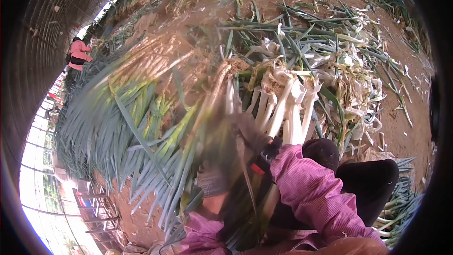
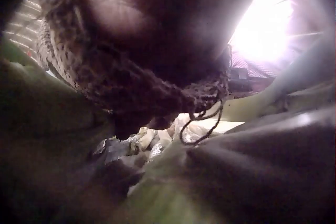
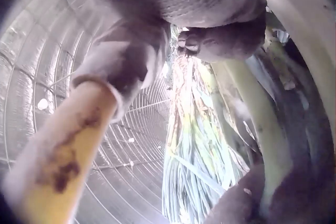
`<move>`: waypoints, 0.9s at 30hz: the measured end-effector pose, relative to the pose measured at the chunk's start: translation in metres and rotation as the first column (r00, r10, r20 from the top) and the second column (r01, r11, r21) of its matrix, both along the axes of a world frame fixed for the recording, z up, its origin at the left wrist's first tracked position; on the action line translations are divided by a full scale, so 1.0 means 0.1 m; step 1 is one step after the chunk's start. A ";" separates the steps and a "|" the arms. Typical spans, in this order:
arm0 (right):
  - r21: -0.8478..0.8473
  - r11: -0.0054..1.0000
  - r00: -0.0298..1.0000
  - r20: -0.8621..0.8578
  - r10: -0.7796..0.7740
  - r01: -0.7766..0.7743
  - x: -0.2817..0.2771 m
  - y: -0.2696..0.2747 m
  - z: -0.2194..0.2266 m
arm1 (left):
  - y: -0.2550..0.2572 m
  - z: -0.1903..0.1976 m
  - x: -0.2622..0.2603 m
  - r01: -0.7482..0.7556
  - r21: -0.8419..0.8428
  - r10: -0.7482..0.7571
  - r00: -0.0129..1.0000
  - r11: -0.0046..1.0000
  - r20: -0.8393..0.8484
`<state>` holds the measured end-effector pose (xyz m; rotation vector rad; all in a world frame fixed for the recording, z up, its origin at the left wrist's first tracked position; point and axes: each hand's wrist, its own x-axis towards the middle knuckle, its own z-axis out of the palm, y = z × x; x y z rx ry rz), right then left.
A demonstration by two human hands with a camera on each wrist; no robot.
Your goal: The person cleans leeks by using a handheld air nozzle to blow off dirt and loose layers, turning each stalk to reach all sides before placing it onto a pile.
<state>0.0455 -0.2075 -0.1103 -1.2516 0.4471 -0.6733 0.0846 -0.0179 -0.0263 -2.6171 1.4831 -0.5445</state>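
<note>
Both hands wear work gloves and are at green onions in front of the body. My right hand (image 1: 250, 132), blurred, is just below the roots and white stems, and a thin dry leaf strip (image 1: 246, 172) trails from its fingers. In the right wrist view its gloved fingers (image 3: 226, 40) curl above a pale green onion stalk (image 3: 262, 119), and a stained yellow tip (image 3: 68, 166) sticks out of a glove finger. Lower left, my left hand (image 1: 212, 179) grips green onion leaves. Its frayed glove (image 2: 126, 77) overlaps broad leaves (image 2: 173, 192) in the left wrist view.
A large heap of untrimmed green onions (image 1: 122, 108) lies to the left. Several peeled white stems (image 1: 283, 108) rest ahead by the knee, near a pile of stripped leaves (image 1: 351, 85). Another person (image 1: 79, 54) is far left by the curved wall, with a metal stool (image 1: 96, 210) nearer.
</note>
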 end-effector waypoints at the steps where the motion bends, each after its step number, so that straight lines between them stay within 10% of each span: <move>1: 0.050 0.999 1.000 0.021 0.012 -0.013 0.00 -0.04 0.01 | -0.01 0.08 -0.01 0.033 0.024 -0.033 0.999 0.999 -0.002; 5: 0.329 0.941 0.982 -0.132 0.132 -0.082 -0.10 -0.16 0.45 | -0.02 0.19 -0.04 0.092 0.038 -0.091 0.995 0.995 -0.031; 8: -0.301 0.954 0.999 -0.046 -0.005 -0.009 -0.07 -0.10 0.31 | -0.05 -0.20 0.07 -0.190 0.119 0.196 0.980 0.974 -0.035; 10: -0.541 0.824 0.983 0.031 -0.180 0.168 -0.11 0.18 0.34 | -0.14 -0.01 0.21 -0.035 0.064 0.052 0.952 0.997 -0.301; 14: -0.057 0.995 0.947 -0.309 -0.090 0.076 -0.51 0.95 1.01 | -0.22 0.44 0.51 0.043 0.020 -0.023 0.802 0.999 -0.597; 19: 0.430 0.902 0.944 -0.314 0.099 0.048 -1.17 1.55 1.40 | -0.08 0.70 0.10 -0.108 -0.074 0.051 0.840 0.991 -0.540; 21: 0.546 0.830 0.962 -0.270 0.043 0.116 -1.23 1.77 1.08 | 0.04 0.58 0.04 0.058 -0.184 -0.134 0.890 0.981 -0.436; 24: 0.160 0.987 0.966 -0.259 0.012 0.031 -1.37 1.78 1.08 | 0.19 0.78 -0.16 0.183 -0.153 -0.234 0.855 0.971 -0.462; 27: -0.389 0.921 0.956 -0.271 -0.112 -0.003 -1.42 1.71 1.08 | 0.41 0.81 -0.22 0.088 -0.064 -0.108 0.875 0.994 -0.472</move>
